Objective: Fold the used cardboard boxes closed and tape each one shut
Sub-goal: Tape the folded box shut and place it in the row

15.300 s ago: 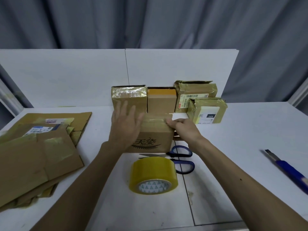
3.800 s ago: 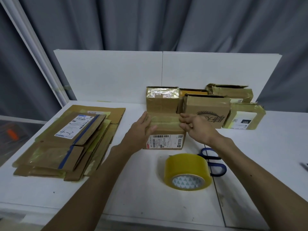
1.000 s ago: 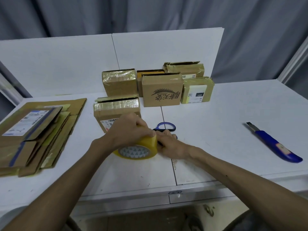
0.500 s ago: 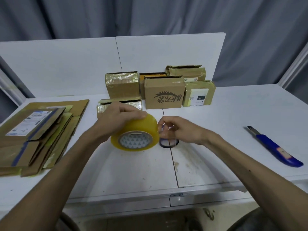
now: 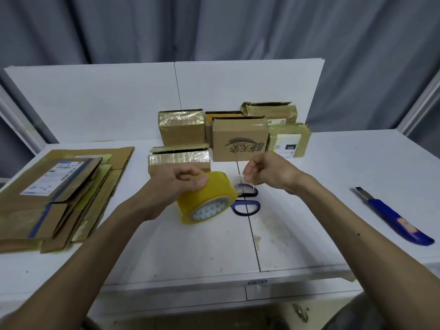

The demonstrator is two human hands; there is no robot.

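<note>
My left hand (image 5: 176, 184) grips a yellow tape roll (image 5: 208, 197), lifted and tilted above the white table (image 5: 309, 234). My right hand (image 5: 269, 173) pinches the clear tape end (image 5: 240, 182), drawn out a short way to the right of the roll. Just behind my left hand sits a low cardboard box (image 5: 179, 157) with shiny tape on its side and a dark gap along its top. Several taped boxes (image 5: 238, 141) stand in a group against the white back panel.
Blue-handled scissors (image 5: 246, 206) lie on the table under the stretched tape. A blue utility knife (image 5: 395, 216) lies at the right. A pile of flattened cardboard (image 5: 59, 194) covers the left side of the table. The table's front edge is near me.
The left hand lifted the roll off the table and tilted it. The right hand picked the tape end free and has pulled it out to the right.
</note>
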